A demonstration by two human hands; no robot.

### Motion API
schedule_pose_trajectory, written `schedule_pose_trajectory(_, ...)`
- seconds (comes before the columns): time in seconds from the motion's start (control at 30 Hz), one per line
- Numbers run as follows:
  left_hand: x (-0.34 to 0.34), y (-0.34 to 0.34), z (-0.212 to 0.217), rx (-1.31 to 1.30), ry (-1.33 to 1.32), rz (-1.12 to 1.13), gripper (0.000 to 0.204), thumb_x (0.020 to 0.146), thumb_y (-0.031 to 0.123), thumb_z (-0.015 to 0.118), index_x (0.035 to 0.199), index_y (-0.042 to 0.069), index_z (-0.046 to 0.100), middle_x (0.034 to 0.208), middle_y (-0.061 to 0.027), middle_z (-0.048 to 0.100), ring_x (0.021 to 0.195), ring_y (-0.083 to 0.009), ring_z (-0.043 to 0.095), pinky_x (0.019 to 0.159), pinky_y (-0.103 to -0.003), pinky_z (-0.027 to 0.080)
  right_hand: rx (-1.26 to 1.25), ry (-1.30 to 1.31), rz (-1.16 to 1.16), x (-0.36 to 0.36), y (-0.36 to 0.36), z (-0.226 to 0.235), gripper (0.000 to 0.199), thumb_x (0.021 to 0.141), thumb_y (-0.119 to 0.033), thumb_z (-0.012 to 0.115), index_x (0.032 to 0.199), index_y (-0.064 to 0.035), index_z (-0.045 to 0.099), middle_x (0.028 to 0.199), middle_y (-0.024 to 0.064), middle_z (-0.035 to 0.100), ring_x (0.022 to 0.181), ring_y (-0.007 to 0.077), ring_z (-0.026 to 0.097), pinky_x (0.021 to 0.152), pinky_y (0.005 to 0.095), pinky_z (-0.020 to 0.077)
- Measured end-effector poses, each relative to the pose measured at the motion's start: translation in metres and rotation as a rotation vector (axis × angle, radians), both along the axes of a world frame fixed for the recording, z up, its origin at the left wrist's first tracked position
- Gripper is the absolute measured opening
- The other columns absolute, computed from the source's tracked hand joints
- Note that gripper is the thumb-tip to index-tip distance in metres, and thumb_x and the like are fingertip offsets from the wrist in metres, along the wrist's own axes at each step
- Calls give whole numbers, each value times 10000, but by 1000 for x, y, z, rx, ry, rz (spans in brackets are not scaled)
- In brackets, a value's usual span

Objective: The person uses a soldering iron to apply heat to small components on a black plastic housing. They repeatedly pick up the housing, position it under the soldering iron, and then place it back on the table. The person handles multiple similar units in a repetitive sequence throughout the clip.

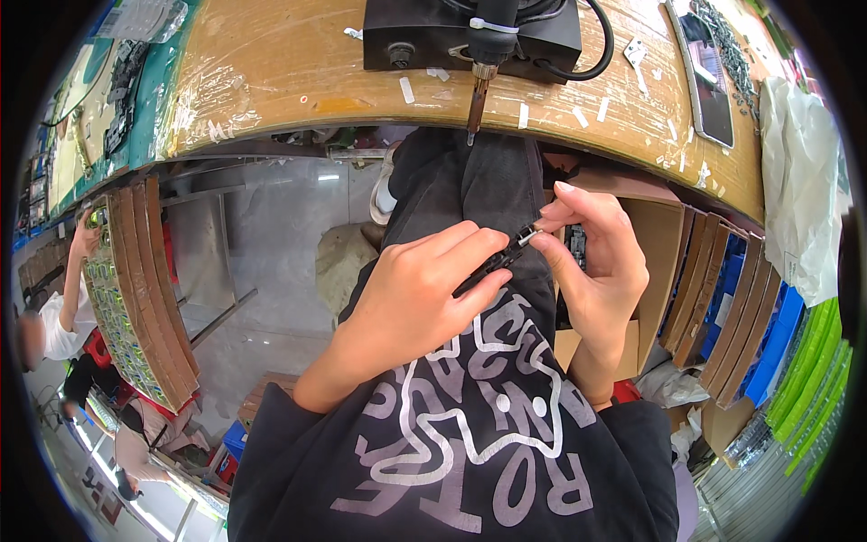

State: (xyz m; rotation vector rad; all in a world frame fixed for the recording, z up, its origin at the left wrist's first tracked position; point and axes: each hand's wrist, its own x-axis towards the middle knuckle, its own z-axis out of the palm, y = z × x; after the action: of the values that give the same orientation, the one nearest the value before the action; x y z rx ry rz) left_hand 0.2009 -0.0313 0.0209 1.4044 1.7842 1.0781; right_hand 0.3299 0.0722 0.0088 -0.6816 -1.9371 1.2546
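Observation:
Over my lap, my left hand (429, 285) is closed around a small, slim black part (502, 256) with a bit of silvery metal at its far end. Much of this part is hidden by the fingers. Thumb and forefinger of my right hand (598, 257) pinch together at that metal end; the other fingers are curled. Whether they grip the part itself or some tiny piece on it is too small to make out. Beyond my hands, a soldering iron (479, 95) with a white cable tie points tip-down over the table edge.
A black box with a knob (402, 54) and cables stands on the wooden table (271, 77), among scattered white strips. At the right lie a phone-like slab (713, 113) and a white plastic bag (799, 181). Cardboard trays (722, 298) stand below; another person reaches toward stacked trays (144, 298) at left.

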Motion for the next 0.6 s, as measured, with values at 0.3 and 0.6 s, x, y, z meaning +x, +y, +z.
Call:
schedule_pose_trajectory(0.3,-4,0,-6,126,194,-40,233,627,74,675,826,13,571,670,-75,532,520,-217,502,464,-282,400,-177,-19,13,0,-2,-2,375,604,102,624,958,-5,565,797,91,566,690,140,547,644,240,432)
schedule_pose_trajectory(0.6,-19,-3,-2,-39,-101,-191,274,687,177,666,876,17,550,675,-36,516,514,-123,476,464,-229,377,70,-163,246,8,10,-3,140,660,29,602,795,2,574,750,95,573,695,225,527,676,295,412)
